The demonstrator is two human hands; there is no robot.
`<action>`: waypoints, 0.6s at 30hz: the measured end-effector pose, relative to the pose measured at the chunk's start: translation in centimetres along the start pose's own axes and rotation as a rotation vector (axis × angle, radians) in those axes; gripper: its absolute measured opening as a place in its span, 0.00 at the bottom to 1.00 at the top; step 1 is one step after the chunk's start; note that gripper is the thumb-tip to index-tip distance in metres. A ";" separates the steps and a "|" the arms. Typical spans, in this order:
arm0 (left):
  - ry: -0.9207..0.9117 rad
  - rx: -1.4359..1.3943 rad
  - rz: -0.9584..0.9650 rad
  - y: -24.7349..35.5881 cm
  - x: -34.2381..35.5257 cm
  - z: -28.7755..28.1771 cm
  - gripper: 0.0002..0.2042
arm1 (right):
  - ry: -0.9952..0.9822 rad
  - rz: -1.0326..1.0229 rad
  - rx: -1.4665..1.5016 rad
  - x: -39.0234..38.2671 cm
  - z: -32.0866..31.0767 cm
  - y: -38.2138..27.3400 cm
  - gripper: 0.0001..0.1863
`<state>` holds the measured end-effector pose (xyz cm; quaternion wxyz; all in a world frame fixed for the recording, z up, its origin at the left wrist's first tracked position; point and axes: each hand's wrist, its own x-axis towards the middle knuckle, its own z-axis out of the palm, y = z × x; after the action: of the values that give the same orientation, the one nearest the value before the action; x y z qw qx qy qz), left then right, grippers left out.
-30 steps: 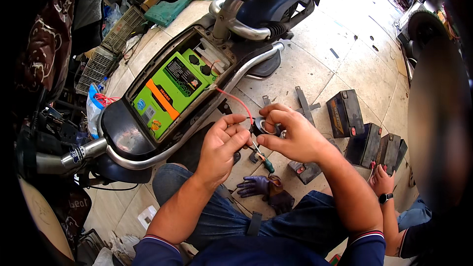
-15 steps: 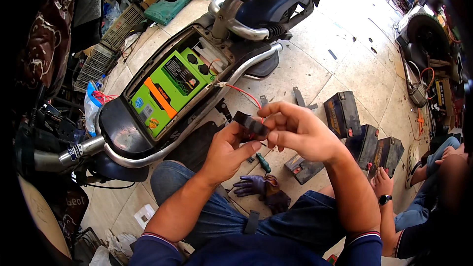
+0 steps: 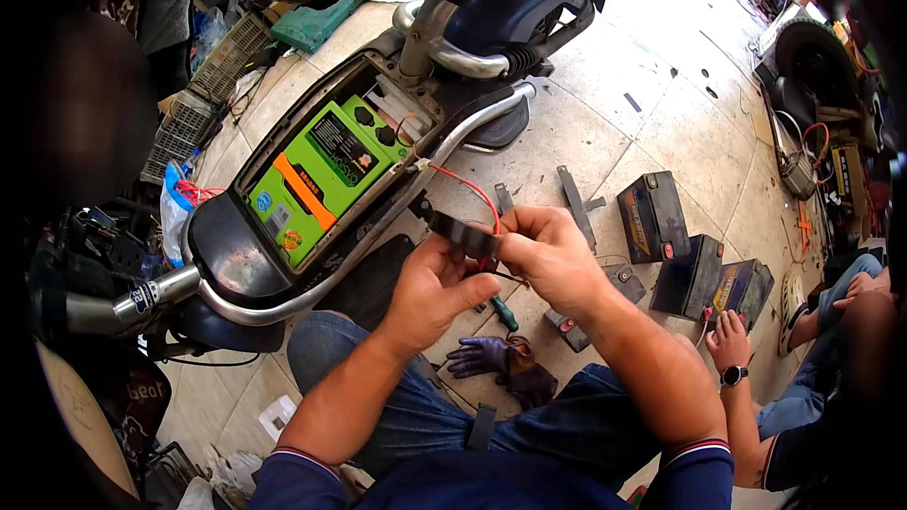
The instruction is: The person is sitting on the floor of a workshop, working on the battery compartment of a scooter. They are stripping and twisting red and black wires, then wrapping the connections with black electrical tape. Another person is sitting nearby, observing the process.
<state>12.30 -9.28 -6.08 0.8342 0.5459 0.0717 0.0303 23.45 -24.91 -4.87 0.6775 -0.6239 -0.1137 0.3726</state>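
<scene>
Past the dark batteries (image 3: 654, 217), a hand could pass over the tiled floor (image 3: 675, 118) toward its far edge. Toward its left edge, the curved silver tube (image 3: 470, 123) blocked the way and a red wire (image 3: 472, 183) crossed beside it; a co-worker's hand (image 3: 728, 338) obstructed the rightmost battery (image 3: 744, 291).

From my remote seat I look down on a pale tiled floor (image 3: 690, 123), and taking the pair of gloves (image 3: 480, 357) lying on it as my mark, I see a green-handled tool (image 3: 504, 313) just beyond them and a dark, partly hidden battery (image 3: 570, 331) near them to the right. Farther right of the gloves and beyond, I count three more dark batteries (image 3: 654, 217) in a slanting row, and a flat metal bracket (image 3: 574, 203) lies straight out past that tool's side. Well left of the gloves, slightly nearer me, sits a small white plate (image 3: 277, 417).
</scene>
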 end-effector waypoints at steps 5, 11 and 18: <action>0.357 -0.010 -0.072 -0.7 0.9 0.7 0.23 | 0.107 -0.042 -0.180 -0.3 1.5 -0.8 0.12; 0.347 -0.061 -0.123 -0.3 0.7 0.2 0.24 | -0.022 -0.062 -0.253 -0.5 0.2 -0.3 0.10; 0.247 -0.208 -0.189 0.1 0.7 -0.9 0.22 | 0.018 -0.470 -0.574 -0.2 -0.1 0.9 0.23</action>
<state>12.85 -8.37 -6.39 0.8701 0.4398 0.2210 0.0260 23.02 -25.21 -5.68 0.5431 -0.7485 -0.3477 0.1544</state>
